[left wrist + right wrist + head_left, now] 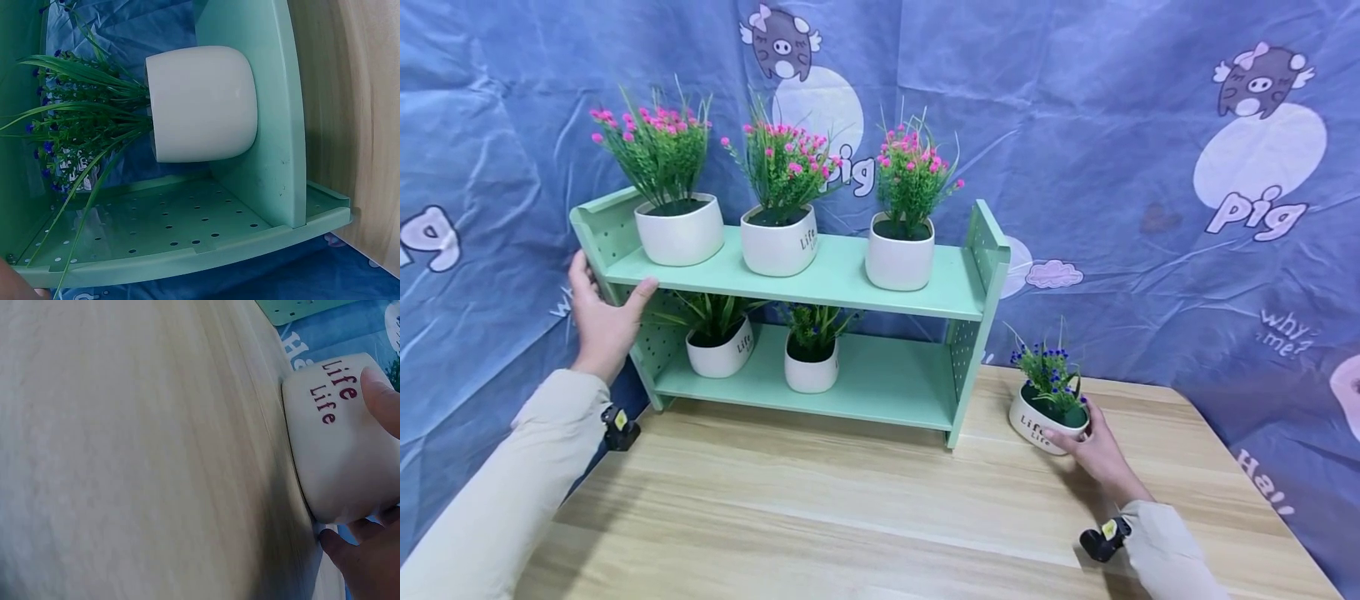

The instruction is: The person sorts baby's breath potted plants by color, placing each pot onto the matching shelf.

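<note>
My right hand (1101,454) grips a white pot (1033,425) lettered "Life", with blue-flowered greenery (1051,379) in it, on the table right of the shelf. In the right wrist view the thumb (382,403) lies on the pot's side and the other fingers go round its far side. At the left end of a green two-tier shelf (850,296), my left hand (604,329) holds the side panel, thumb in front and fingers behind. In the left wrist view only a bit of that hand (15,284) shows beside the perforated panel.
Three white pots with pink flowers, such as the middle one (778,242), stand on the top tier. Below are a leafy potted plant (718,350) and a blue-flowered one (811,362). Behind the wooden table (820,500) hangs a blue pig-print cloth (1097,167).
</note>
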### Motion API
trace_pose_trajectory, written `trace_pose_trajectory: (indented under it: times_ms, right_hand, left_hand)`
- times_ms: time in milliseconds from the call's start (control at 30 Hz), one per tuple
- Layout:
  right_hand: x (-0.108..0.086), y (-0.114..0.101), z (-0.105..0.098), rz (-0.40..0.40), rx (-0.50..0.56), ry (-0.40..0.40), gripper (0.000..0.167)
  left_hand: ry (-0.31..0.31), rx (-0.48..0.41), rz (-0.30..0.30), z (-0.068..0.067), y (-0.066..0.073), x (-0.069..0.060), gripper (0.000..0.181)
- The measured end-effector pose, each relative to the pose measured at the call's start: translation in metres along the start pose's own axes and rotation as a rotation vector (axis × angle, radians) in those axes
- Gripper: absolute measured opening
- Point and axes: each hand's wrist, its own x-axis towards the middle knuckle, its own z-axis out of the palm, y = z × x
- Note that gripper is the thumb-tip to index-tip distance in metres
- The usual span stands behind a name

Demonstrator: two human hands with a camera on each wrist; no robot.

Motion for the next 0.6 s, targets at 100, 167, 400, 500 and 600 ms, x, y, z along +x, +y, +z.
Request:
trace_pose_trajectory:
  times_ms: [100, 167, 400, 500, 600]
  right_hand:
    - [0.001, 0.001, 0.003, -0.002, -0.003, 0.027, 0.104]
    - [0.002, 0.001, 0.004, -0.002, -0.002, 0.041, 0.103]
    - [0.004, 0.002, 0.005, 0.039, 0.006, 0.045, 0.104]
    - [0.004, 0.002, 0.004, 0.072, 0.002, 0.047, 0.106]
    - [0.004, 0.001, 0.003, 0.093, 0.005, 0.055, 0.107]
  left_hand:
    - [-0.001, -0.003, -0.002, 0.000, 0.000, 0.000, 0.082]
    - [0.000, 0.001, -0.005, 0.000, -0.001, 0.001, 0.082]
    - [0.004, 0.006, -0.014, -0.001, 0.001, 0.000, 0.081]
    - [-0.001, 0.004, -0.020, -0.002, 0.005, -0.002, 0.081]
    - [-0.004, 0.005, -0.023, -0.001, 0.007, -0.003, 0.081]
